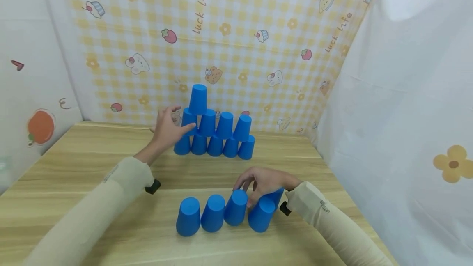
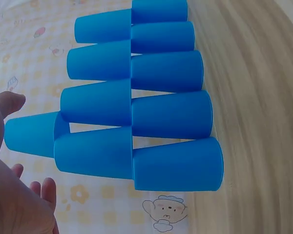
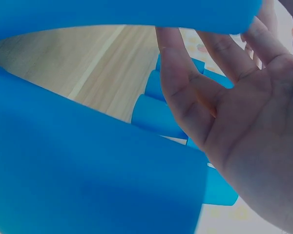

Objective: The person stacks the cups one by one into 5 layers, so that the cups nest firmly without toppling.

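Note:
Blue cups stand upside down in a stepped stack at the back of the table: several in the bottom row, several in a second row [image 2: 100, 102], and one top cup [image 1: 198, 99] at the left end. My left hand [image 1: 170, 126] is beside the stack's left end, thumb and fingers spread, with nothing held. In the left wrist view its thumb is close to the top cup. Nearer me, my right hand [image 1: 264, 182] holds a blue cup [image 1: 235, 208] in the front row, thumb at its right side and fingers behind. Its fingertips are partly hidden in the right wrist view.
Two blue cups, an outer one [image 1: 188, 216] and its neighbour [image 1: 212, 213], stand left of the held cup. Under my right wrist are another cup [image 1: 261, 215] and one partly hidden behind it [image 1: 276, 197]. A patterned cloth [image 1: 240, 52] hangs behind the wooden table [image 1: 122, 143].

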The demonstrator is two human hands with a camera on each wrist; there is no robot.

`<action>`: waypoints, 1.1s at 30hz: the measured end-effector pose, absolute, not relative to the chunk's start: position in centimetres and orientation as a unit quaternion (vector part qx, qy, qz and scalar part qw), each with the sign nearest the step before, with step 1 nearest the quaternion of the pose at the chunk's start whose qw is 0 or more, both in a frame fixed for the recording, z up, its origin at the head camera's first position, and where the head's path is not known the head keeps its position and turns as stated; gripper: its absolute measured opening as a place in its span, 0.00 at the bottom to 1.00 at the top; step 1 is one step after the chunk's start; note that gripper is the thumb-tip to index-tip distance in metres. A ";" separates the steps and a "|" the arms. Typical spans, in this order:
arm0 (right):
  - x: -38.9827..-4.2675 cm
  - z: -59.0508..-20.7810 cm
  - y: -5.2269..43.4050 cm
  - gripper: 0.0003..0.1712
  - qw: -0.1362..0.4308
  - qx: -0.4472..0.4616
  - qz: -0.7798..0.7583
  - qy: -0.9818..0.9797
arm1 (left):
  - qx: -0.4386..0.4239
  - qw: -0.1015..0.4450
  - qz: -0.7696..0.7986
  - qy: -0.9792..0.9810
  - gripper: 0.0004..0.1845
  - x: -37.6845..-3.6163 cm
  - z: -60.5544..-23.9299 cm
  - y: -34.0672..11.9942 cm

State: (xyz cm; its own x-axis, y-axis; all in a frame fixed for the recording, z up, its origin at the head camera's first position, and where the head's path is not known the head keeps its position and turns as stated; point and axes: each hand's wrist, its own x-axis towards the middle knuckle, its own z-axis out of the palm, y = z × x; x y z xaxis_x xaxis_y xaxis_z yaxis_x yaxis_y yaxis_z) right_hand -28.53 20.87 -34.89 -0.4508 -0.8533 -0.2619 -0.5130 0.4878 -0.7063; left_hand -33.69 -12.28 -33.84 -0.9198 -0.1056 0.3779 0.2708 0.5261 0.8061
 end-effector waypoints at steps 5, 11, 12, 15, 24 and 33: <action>-28.5 -34.8 21.0 0.23 0.299 -0.420 -0.287 0.807 | -0.076 0.170 -0.481 -0.857 0.44 -32.5 -34.3 -12.2; -28.6 -34.8 21.2 0.23 0.287 -0.416 -0.291 0.813 | -0.097 0.131 -0.479 -0.862 0.43 -31.3 -35.4 -12.1; -28.7 -34.9 21.2 0.23 0.286 -0.415 -0.291 0.813 | -0.099 0.125 -0.479 -0.863 0.43 -31.1 -35.6 -12.1; -28.7 -34.9 21.4 0.23 0.278 -0.409 -0.292 0.819 | -0.106 0.111 -0.479 -0.865 0.42 -30.6 -35.8 -12.0; -28.8 -34.8 21.3 0.22 0.237 -0.421 -0.321 0.815 | -0.158 0.075 -0.485 -0.857 0.38 -29.3 -36.3 -11.9; -28.8 -33.8 21.5 0.21 0.216 -0.403 -0.337 0.823 | -0.214 0.000 -0.506 -0.836 0.35 -27.9 -37.4 -12.2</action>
State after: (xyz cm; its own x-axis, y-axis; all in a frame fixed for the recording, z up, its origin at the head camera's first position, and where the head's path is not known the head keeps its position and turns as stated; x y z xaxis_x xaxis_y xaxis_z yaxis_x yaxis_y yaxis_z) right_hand -28.80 21.55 -33.80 -0.5827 -0.8084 -0.0839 -0.5181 0.4490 -0.7280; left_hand -27.93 -12.17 -37.44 -0.9088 0.3570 0.2159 0.3570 0.3976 0.8453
